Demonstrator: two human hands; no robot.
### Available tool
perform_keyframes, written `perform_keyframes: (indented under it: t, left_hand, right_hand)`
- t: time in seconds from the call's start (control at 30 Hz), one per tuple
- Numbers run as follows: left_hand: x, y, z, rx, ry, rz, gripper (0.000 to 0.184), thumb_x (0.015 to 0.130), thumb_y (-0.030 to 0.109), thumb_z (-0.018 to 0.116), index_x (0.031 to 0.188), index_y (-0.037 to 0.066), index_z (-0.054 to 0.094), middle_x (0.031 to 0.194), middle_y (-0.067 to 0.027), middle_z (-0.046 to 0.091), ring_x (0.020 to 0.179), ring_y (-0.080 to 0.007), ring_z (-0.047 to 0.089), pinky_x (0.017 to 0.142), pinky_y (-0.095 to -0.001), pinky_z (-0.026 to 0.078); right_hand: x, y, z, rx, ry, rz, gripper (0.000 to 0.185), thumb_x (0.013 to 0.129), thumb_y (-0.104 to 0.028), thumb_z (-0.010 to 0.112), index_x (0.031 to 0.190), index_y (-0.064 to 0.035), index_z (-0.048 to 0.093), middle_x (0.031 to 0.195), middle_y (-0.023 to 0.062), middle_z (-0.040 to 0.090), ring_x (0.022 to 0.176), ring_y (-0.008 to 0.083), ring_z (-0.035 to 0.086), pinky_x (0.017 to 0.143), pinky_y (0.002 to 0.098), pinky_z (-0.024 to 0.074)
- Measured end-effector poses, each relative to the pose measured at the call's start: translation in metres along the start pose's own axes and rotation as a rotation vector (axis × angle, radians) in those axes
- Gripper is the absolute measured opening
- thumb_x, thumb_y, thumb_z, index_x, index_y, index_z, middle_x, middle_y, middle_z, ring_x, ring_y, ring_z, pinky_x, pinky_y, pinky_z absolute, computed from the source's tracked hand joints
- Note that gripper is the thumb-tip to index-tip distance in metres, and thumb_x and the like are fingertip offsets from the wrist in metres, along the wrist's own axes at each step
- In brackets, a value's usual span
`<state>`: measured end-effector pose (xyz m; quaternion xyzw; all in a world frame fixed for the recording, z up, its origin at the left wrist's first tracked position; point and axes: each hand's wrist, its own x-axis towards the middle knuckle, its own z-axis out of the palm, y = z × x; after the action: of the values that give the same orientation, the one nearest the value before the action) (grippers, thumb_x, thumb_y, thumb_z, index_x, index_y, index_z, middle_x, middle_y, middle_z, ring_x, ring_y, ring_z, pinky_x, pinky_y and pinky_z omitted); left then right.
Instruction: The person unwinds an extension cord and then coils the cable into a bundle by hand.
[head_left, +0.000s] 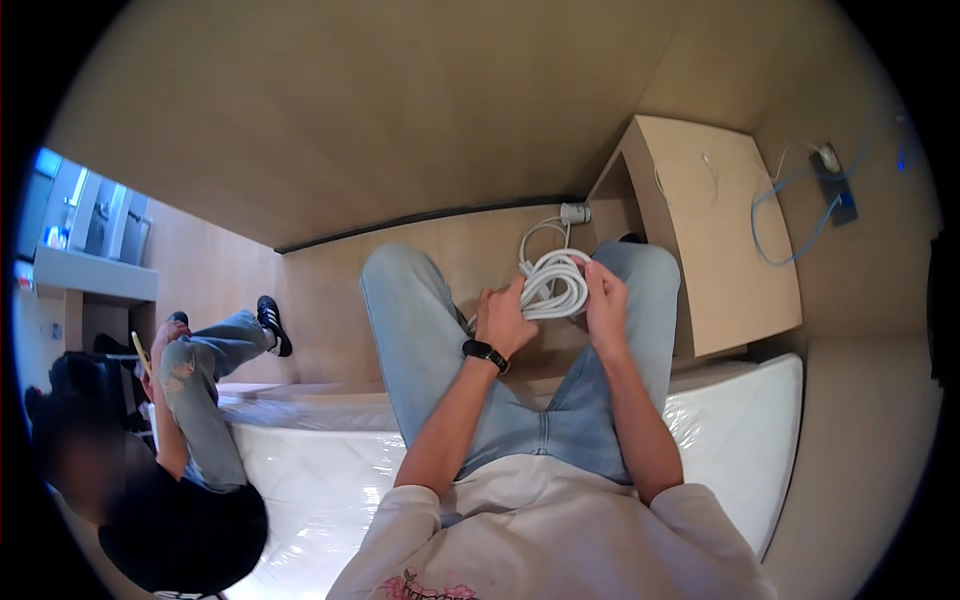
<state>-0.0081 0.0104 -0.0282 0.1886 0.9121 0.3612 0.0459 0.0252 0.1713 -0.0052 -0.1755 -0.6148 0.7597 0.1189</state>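
Head: white cable (571, 294), oval coil; glossy plastic-wrapped mattress (310, 480).

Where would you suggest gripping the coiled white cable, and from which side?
Probably by opposite edges of the coiled white cable, left hand and right hand from their own sides: its loops overlap in a bundle that pinching should keep together.

Floor (205, 275) is carrying a white power block (575, 213) at one o'clock, a black shoe (271, 327) at nine; cabinet (735, 275), toward two, is supporting a thin cord (710, 172); plastic-wrapped mattress (315, 480) is lying toward seven.
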Motion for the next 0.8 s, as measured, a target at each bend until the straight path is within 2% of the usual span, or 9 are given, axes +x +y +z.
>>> perform_keyframes:
  t: [0.07,0.13,0.33,0.4,0.43,0.5,0.6,0.73,0.8]
  left_hand:
    - [0.003,-0.004,0.001,-0.028,0.065,0.015,0.034,0.063,0.011,0.067,0.094,0.004,0.056,0.077,-0.0213,0.063,0.079,-0.0411,0.059,0.072,-0.0510,0.047]
    - [0.000,-0.006,0.000,-0.036,-0.004,-0.002,0.032,0.060,0.008,0.065,0.089,0.004,0.053,0.076,-0.0202,0.063,0.078,-0.0401,0.060,0.072,-0.0492,0.046]
    - [-0.002,-0.007,0.002,-0.075,0.062,-0.057,0.034,0.059,0.007,0.064,0.091,0.004,0.054,0.076,-0.0201,0.064,0.078,-0.0394,0.060,0.075,-0.0456,0.044]
    - [0.002,-0.005,-0.002,-0.054,0.080,-0.014,0.036,0.059,0.007,0.064,0.093,0.004,0.054,0.077,-0.0197,0.064,0.079,-0.0395,0.061,0.075,-0.0458,0.044]
    - [0.001,-0.005,-0.004,-0.032,0.089,0.008,0.037,0.059,0.008,0.064,0.095,0.004,0.055,0.077,-0.0194,0.064,0.079,-0.0395,0.061,0.075,-0.0459,0.045]
    - [0.000,-0.006,-0.006,-0.037,0.010,-0.022,0.038,0.059,0.009,0.065,0.096,0.004,0.056,0.077,-0.0190,0.065,0.079,-0.0392,0.061,0.075,-0.0455,0.045]
    - [0.000,-0.006,-0.007,-0.053,-0.062,-0.041,0.046,0.059,0.010,0.066,0.104,0.005,0.057,0.079,-0.0179,0.066,0.080,-0.0364,0.063,0.076,-0.0445,0.046]
    - [0.001,-0.007,-0.006,-0.055,-0.060,-0.033,0.054,0.058,0.010,0.066,0.111,0.006,0.057,0.080,-0.0172,0.067,0.080,-0.0336,0.064,0.076,-0.0444,0.048]
    - [0.000,-0.006,-0.008,-0.035,-0.083,-0.037,0.047,0.059,0.010,0.065,0.105,0.007,0.058,0.081,-0.0182,0.067,0.081,-0.0359,0.063,0.078,-0.0439,0.046]
  right_hand:
    - [0.000,0.002,0.001,-0.096,0.005,-0.054,0.029,0.098,-0.017,0.049,0.109,0.0049,0.064,0.094,0.0044,0.066,0.079,0.0043,0.055,0.064,0.0179,0.0439]
    - [-0.003,0.001,0.003,-0.104,-0.023,-0.044,0.029,0.098,-0.017,0.049,0.110,0.0050,0.064,0.093,0.0039,0.066,0.078,0.0043,0.055,0.063,0.0177,0.0436]
    - [-0.013,0.002,0.003,-0.164,-0.017,0.001,0.030,0.098,-0.017,0.048,0.111,0.0054,0.064,0.095,0.0047,0.065,0.079,0.0057,0.056,0.067,0.0184,0.0447]
    - [-0.009,0.003,0.009,-0.164,0.041,-0.169,0.031,0.099,-0.020,0.047,0.108,0.0034,0.065,0.076,-0.0041,0.057,0.061,0.0008,0.040,0.052,0.0178,0.0307]
    - [-0.008,0.001,0.011,-0.167,0.044,-0.177,0.031,0.099,-0.020,0.047,0.108,0.0034,0.065,0.076,-0.0041,0.057,0.061,0.0008,0.040,0.052,0.0178,0.0307]
    - [-0.013,0.001,0.012,-0.171,0.060,-0.200,0.028,0.098,-0.016,0.049,0.108,0.0051,0.065,0.087,0.0019,0.063,0.072,0.0043,0.051,0.063,0.0190,0.0409]
    - [-0.013,0.001,0.012,-0.203,0.059,-0.223,0.027,0.098,-0.013,0.049,0.108,0.0063,0.064,0.094,0.0060,0.066,0.082,0.0084,0.057,0.073,0.0212,0.0458]
    - [-0.013,0.006,0.009,-0.194,0.053,-0.230,0.026,0.096,-0.011,0.050,0.109,0.0077,0.063,0.099,0.0096,0.067,0.089,0.0118,0.061,0.081,0.0236,0.0474]
    - [-0.012,0.006,0.008,-0.193,0.057,-0.241,0.025,0.096,-0.010,0.051,0.108,0.0079,0.063,0.098,0.0100,0.067,0.089,0.0120,0.061,0.081,0.0237,0.0475]
